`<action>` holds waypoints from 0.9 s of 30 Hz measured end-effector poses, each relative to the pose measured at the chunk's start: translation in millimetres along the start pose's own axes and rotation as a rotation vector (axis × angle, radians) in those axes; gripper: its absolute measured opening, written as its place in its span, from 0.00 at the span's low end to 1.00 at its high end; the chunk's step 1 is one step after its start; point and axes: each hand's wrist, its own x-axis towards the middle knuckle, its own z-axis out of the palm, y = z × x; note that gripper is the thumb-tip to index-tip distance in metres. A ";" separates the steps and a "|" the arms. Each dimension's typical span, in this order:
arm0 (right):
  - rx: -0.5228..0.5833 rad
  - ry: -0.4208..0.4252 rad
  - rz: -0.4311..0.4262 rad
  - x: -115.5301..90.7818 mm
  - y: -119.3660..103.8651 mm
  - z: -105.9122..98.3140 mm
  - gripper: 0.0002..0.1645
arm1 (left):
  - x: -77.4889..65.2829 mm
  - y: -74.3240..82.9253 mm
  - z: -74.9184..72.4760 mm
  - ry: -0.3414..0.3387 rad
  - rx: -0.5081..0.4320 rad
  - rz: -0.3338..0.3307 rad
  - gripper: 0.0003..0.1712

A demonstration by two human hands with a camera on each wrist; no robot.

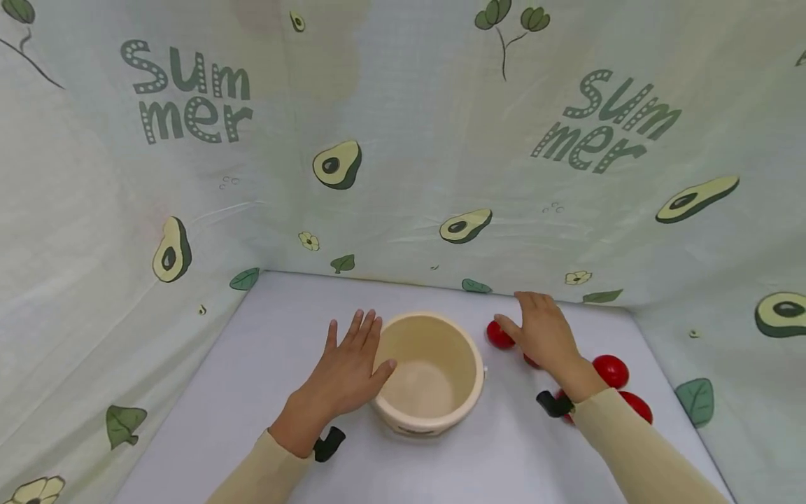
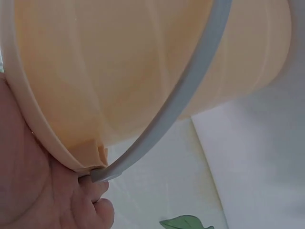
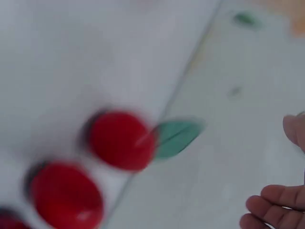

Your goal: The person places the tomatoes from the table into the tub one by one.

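A cream bucket (image 1: 420, 406) with a grey carrying handle (image 2: 176, 98) stands upright on the table; its visible inside holds nothing. My left hand (image 1: 349, 371) lies along the bucket's left rim, fingers extended and thumb reaching over the edge. In the left wrist view, the palm is right at the rim beside the handle's joint. To the right of the bucket, my right hand (image 1: 544, 336) is over several glossy, round red balls (image 1: 611, 371), partly covering some of them. Its fingers are extended and hold nothing; in the right wrist view two red balls (image 3: 123, 140) show apart from the fingers (image 3: 274, 210).
The white table (image 1: 252, 392) meets a hanging cloth (image 1: 403, 175) printed with avocados and leaves at its back and both sides. More red balls (image 1: 637, 406) lie near the right forearm. Each wrist wears a black camera strap piece (image 1: 329, 444).
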 end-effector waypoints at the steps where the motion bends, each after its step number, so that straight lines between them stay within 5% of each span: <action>1: -0.044 0.004 -0.004 3.9 11.5 7.1 0.45 | -0.9 -1.0 0.6 -0.004 -0.010 -0.001 0.47; 5: -0.168 -0.035 -0.053 6.0 43.8 40.0 0.49 | -2.8 -3.2 3.1 -0.029 -0.026 0.004 0.50; 11: -0.195 -0.046 -0.042 7.1 56.6 70.1 0.44 | -2.5 -2.7 4.1 -0.022 -0.047 0.034 0.50; 19: -0.195 -0.108 0.028 16.2 49.6 80.9 0.47 | -0.1 -2.8 5.1 -0.037 -0.045 0.035 0.51; 27: -0.212 0.042 -0.063 28.9 29.1 63.9 0.41 | 4.1 -6.6 1.1 -0.001 -0.036 0.033 0.46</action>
